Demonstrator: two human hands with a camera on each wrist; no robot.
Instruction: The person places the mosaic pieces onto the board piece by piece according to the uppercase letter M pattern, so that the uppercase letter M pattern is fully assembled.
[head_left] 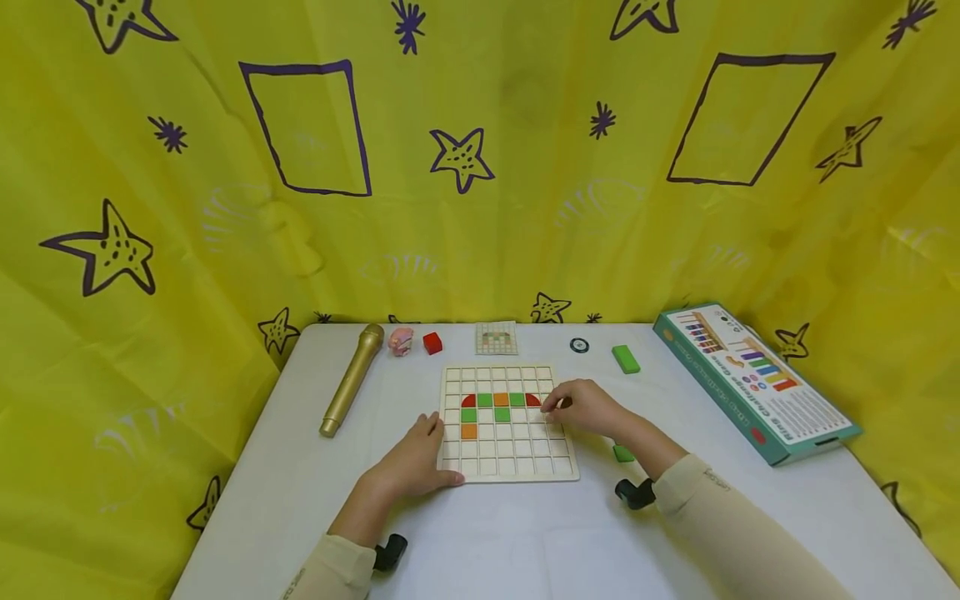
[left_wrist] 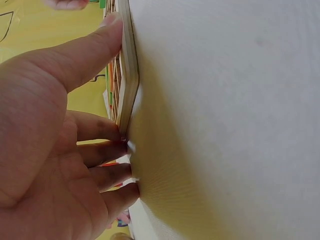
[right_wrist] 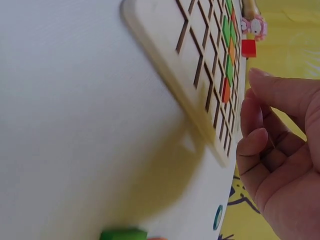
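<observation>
A pale wooden grid board lies on the table, with green, orange and red tiles set in several cells. The left hand rests at its near left corner. In the left wrist view the thumb touches the board's edge, and the other fingers extend along the side, tips near the tabletop. Over the board's right edge, beside the red tile, hovers the right hand. Its fingers are loosely bent, thumb apart from them in the right wrist view, with nothing visible between. A green piece lies partly behind the right forearm.
Behind the board lies a small pattern card. A gold microphone, a pink figurine and a red block are left. A round dark chip, green block and game box are right.
</observation>
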